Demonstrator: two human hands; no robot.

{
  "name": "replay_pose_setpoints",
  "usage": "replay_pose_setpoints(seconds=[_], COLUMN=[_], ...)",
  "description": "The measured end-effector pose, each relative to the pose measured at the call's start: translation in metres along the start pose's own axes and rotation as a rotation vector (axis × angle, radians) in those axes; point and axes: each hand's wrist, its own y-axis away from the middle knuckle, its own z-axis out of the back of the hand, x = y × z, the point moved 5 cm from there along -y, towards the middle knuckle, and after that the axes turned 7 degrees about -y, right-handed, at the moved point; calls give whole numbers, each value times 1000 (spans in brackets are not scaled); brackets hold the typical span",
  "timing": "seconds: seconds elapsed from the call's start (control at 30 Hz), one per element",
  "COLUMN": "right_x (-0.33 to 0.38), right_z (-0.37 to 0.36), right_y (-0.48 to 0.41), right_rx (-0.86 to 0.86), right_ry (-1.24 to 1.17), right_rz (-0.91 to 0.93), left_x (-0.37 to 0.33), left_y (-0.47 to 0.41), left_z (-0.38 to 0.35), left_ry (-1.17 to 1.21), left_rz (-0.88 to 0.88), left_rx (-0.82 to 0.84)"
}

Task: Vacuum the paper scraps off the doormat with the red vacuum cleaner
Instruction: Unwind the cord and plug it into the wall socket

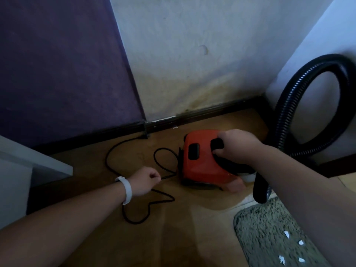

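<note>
— Right forearm (308,191) crosses the near corner above the doormat (260,234), and the left forearm (67,212) comes in from the other side. What do the hands have?
— The right hand (238,147) has its fingers wrapped round the black handle on top of the red vacuum cleaner (200,166). The left hand (146,181) is a closed fist with the power cord (115,151) running out of it toward the machine. It looks pinched, not merely touched.
— Where does the machine sit?
— On the wooden floor (192,228), close to the skirting where the two walls meet, and well apart from the paper scraps (287,234).
— Which way is the mat from that grip?
— Toward the person and to their right. The scraps lie white on the shaggy pile near the bottom right edge, just beside the right forearm.
— And how does the body lie?
— Its long axis runs from far left, where the cord enters, to near right, where the black hose (285,120) leaves, so the hose end faces the mat. The hose loops up against the right wall, and a length of it hangs just beside the mat's far edge. The forearm hides where its nozzle is.
— So which hand does the work?
— The right one is nearer, as a judgement. It would have to trade the handle for the hose, or drag the machine closer, while the left gives the cord slack
</note>
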Motion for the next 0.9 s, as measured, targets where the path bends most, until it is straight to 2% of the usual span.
replay_pose_setpoints(seconds=[0.1,0.2,0.3,0.37,0.5,0.57,0.6,0.73,0.83,0.9], right_x=[7,24,52,72,97,104,106,112,115,118], right_z=[-2,2,5,-1,-15,-20,-22,-33,-38,-40], right_y=[-1,1,4,2,-12,-19,-21,-29,-32,-33], right_rx=[-6,-104,-210,-197,-176,-194,-200,-163,-123,-115], right_ry=[7,-55,-201,-214,-380,-470,-508,-529,-525,-520], right_rz=[20,113,232,309,293,248,233,199,178,178], left_x=[0,9,28,43,97,126,140,174,173,155], left_y=[-8,-18,-30,-38,-51,-54,-57,-73,-78,-76], left_z=[-7,2,28,49,92,100,100,75,62,58], left_ry=[-7,55,129,138,-149,-275,-225,258,360,408], left_rz=[-12,-1,51,75,210,298,340,391,380,282], left_rx=[4,-29,-173,-288,-536,-536,-502,-367,-327,-322])
